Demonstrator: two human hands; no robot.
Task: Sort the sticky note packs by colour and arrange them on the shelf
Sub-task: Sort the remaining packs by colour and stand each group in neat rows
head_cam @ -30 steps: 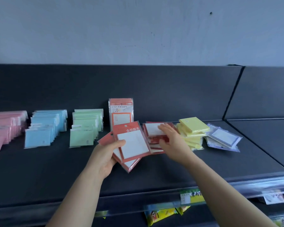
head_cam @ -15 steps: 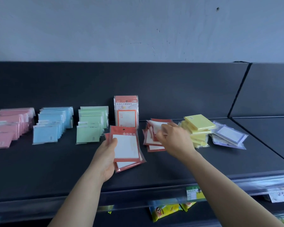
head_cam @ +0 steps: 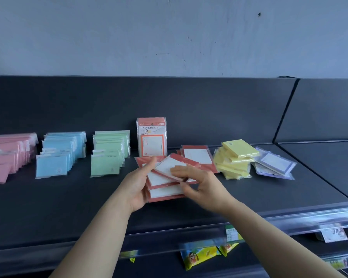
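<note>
Left hand (head_cam: pixel 136 185) grips the held red packs (head_cam: pixel 163 192) by their left edge, thumb clamped on top, fingers hidden beneath. Right hand (head_cam: pixel 204 183) pinches the top red pack (head_cam: pixel 169 165) of that fan, fingers laid over its right end and thumb curled under. This hand is blurred, so we cannot tell the exact contact.

We take the upright red pack (head_cam: pixel 151 137) as landmark. It is one pack, standing against the back panel of the shelf (head_cam: pixel 48 207).

Counts:
- Held fan, directly in front of the landmark: at least three packs, counting the tilted top one. We cannot tell whether the fan touches the shelf.
- Loose red pile (head_cam: pixel 197 155), just right of the landmark: at least three flat packs, overlapping.
- Yellow pile (head_cam: pixel 235 157), further right: more than four packs, messy, exact count unclear.
- Purple-bordered packs (head_cam: pixel 273 163), furthest right: at least two, lying flat.
- Left of the landmark we count three colour groups: green packs (head_cam: pixel 109 155) nearest, then blue packs (head_cam: pixel 58 155), then pink packs (head_cam: pixel 6 157) furthest. Each stands in overlapped rows, too stacked to count.

Hands: two, both bare. Both forearms rise from the bottom edge and converge in front of the landmark. The left palm faces inward toward the fan, and the right hand shows its back to us.

Below the landmark a clear price rail (head_cam: pixel 309 212) runs along the shelf front, with snack bags (head_cam: pixel 197 256) hanging under it.
</note>
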